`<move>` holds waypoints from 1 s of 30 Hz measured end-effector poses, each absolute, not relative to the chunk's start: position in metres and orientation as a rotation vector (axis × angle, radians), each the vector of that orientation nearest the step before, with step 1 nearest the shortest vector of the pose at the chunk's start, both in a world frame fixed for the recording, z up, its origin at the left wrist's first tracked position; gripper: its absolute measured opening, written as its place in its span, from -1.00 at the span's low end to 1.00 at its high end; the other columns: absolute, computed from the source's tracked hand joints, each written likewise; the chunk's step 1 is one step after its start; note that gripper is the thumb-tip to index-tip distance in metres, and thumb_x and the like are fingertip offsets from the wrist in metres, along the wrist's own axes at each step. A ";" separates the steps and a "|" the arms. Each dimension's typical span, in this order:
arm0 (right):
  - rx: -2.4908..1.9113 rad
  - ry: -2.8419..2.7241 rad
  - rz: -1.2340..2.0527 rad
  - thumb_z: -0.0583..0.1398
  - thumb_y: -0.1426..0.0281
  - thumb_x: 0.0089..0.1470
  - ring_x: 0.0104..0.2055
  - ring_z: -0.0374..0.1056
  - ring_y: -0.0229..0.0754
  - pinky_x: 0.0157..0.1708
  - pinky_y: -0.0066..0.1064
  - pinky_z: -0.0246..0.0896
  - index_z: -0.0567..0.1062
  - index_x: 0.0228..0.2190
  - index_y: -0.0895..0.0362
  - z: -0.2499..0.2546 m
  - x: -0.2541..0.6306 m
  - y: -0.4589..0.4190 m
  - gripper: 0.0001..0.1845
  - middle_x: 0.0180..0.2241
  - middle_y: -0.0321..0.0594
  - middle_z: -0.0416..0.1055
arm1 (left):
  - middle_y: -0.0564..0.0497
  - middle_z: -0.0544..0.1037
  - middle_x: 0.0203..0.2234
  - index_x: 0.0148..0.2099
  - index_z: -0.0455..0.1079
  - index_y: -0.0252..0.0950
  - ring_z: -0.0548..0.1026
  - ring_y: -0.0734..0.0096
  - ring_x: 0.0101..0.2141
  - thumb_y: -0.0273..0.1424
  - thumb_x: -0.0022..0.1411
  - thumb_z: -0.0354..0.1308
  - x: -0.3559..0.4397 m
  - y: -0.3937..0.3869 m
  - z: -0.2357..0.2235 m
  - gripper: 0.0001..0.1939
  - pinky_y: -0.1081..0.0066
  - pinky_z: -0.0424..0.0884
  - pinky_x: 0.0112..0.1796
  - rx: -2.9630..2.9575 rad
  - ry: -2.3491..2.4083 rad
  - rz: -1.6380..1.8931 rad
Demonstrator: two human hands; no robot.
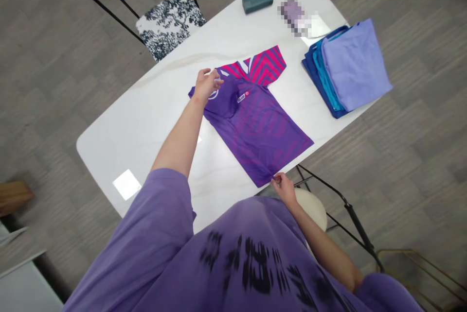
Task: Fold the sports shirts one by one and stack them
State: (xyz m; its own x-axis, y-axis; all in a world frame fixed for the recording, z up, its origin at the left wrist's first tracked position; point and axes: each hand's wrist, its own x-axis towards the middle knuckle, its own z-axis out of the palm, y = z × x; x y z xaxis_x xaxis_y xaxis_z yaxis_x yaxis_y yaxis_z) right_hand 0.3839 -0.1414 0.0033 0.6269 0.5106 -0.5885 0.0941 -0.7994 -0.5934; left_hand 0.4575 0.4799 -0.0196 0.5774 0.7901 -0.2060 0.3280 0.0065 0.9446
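A purple short-sleeved sports shirt (pixel 268 122) with pink-striped shoulders lies on the white table (pixel 120 127). Its far left shoulder part looks gathered or folded over. My left hand (pixel 208 84) is there, fingers bent and closed on the cloth; the fingertips are partly hard to make out. At the near end, my right hand (pixel 283 188) pinches the hem between thumb and fingers, close to the table's edge. A fold line runs up the cloth from that corner.
To the right sits a stack of folded blue and lavender clothes (pixel 355 66) at the table's edge. A dark green box (pixel 257 1) and a blurred-out purple item (pixel 292 13) are farther back. Chairs stand on both sides, one with a patterned seat (pixel 170 23).
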 end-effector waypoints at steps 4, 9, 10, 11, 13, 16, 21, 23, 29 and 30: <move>-2.453 -0.559 1.134 0.18 0.00 0.35 -0.27 0.47 -0.05 -0.11 -0.22 0.25 0.53 0.02 0.03 -0.004 0.414 -0.157 -0.57 -0.28 -0.24 0.63 | -0.24 0.60 0.23 0.39 0.36 -0.26 0.58 0.06 0.36 -0.19 0.63 0.23 0.408 0.410 -0.016 -0.56 -0.02 0.42 0.46 1.895 1.255 0.523; -2.355 -0.702 1.143 0.17 0.06 0.42 -0.30 0.47 -0.10 -0.14 -0.26 0.24 0.58 -0.08 0.02 -0.007 0.445 -0.127 -0.66 -0.32 -0.28 0.61 | -0.43 0.30 0.56 0.65 0.19 -0.27 0.16 -0.06 0.64 -0.16 0.66 0.05 0.309 0.297 -0.013 -0.33 -0.08 0.10 0.61 2.093 1.660 0.242; -2.325 -0.733 1.137 0.17 0.07 0.43 -0.30 0.47 -0.11 -0.13 -0.27 0.25 0.58 -0.08 0.02 -0.008 0.453 -0.110 -0.67 -0.32 -0.28 0.61 | -0.43 0.23 0.60 0.69 0.14 -0.26 0.09 -0.07 0.66 -0.14 0.65 0.05 0.296 0.279 -0.017 -0.28 -0.09 0.06 0.62 2.101 1.673 0.179; -2.293 -0.775 1.126 0.17 0.08 0.44 -0.29 0.47 -0.11 -0.11 -0.27 0.27 0.58 -0.08 0.03 -0.008 0.462 -0.089 -0.68 -0.32 -0.27 0.62 | -0.42 0.17 0.64 0.72 0.10 -0.26 0.03 -0.08 0.68 -0.12 0.64 0.07 0.286 0.265 -0.023 -0.23 -0.10 0.03 0.64 2.108 1.669 0.133; -2.230 -0.882 1.082 0.17 0.09 0.47 -0.25 0.48 -0.11 -0.07 -0.27 0.30 0.58 -0.06 0.04 -0.010 0.486 -0.035 -0.68 -0.30 -0.25 0.62 | -0.38 0.10 0.67 0.76 0.04 -0.24 -0.07 -0.08 0.70 -0.06 0.61 0.11 0.275 0.248 -0.037 -0.15 -0.10 -0.04 0.65 2.127 1.637 0.082; -2.157 -1.035 0.962 0.16 0.09 0.49 -0.19 0.52 -0.06 -0.01 -0.22 0.38 0.59 -0.01 0.04 -0.018 0.533 0.072 -0.67 -0.19 -0.18 0.64 | -0.33 0.10 0.69 0.77 0.01 -0.25 -0.13 -0.13 0.71 0.04 0.55 0.18 0.270 0.244 -0.059 -0.04 -0.20 -0.11 0.65 2.147 1.620 0.098; -2.137 -1.200 0.706 0.13 0.12 0.52 0.03 0.52 0.03 0.17 -0.12 0.47 0.54 0.11 0.06 -0.048 0.605 0.272 -0.64 -0.03 -0.05 0.61 | -0.31 0.17 0.67 0.73 0.13 -0.25 -0.07 -0.23 0.69 0.12 0.45 0.28 0.259 0.257 -0.082 0.03 -0.29 -0.07 0.62 2.158 1.626 0.178; -2.213 -1.247 0.655 0.16 0.12 0.51 0.11 0.50 0.06 0.22 -0.05 0.48 0.52 0.16 0.08 -0.060 0.621 0.332 -0.61 0.04 0.00 0.56 | -0.29 0.18 0.66 0.74 0.15 -0.22 -0.07 -0.25 0.69 0.12 0.42 0.31 0.254 0.262 -0.086 0.04 -0.29 -0.06 0.62 2.144 1.629 0.169; -2.432 -1.453 0.572 0.34 0.20 0.39 0.10 0.48 0.14 0.17 0.04 0.48 0.59 0.06 0.09 -0.071 0.636 0.401 -0.68 0.17 0.07 0.49 | -0.20 0.23 0.65 0.75 0.14 -0.13 -0.03 -0.23 0.69 0.11 0.38 0.33 0.247 0.271 -0.087 0.07 -0.26 0.00 0.62 2.129 1.631 0.154; -2.435 -1.512 0.559 0.34 0.23 0.39 0.11 0.47 0.14 0.18 0.02 0.46 0.61 0.01 0.09 -0.069 0.638 0.402 -0.74 0.16 0.07 0.50 | -0.19 0.24 0.65 0.75 0.14 -0.11 -0.02 -0.22 0.68 0.11 0.37 0.34 0.246 0.272 -0.087 0.07 -0.26 0.01 0.62 2.131 1.633 0.158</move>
State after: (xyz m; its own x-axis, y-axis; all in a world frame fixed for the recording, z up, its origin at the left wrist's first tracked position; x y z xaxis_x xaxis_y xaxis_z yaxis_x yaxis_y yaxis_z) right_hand 0.6376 0.4022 -0.0693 0.3981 0.8949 -0.2016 0.8110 -0.4461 -0.3785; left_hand 0.2462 0.2725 -0.0866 0.2932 0.9395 -0.1769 0.8880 -0.1991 0.4146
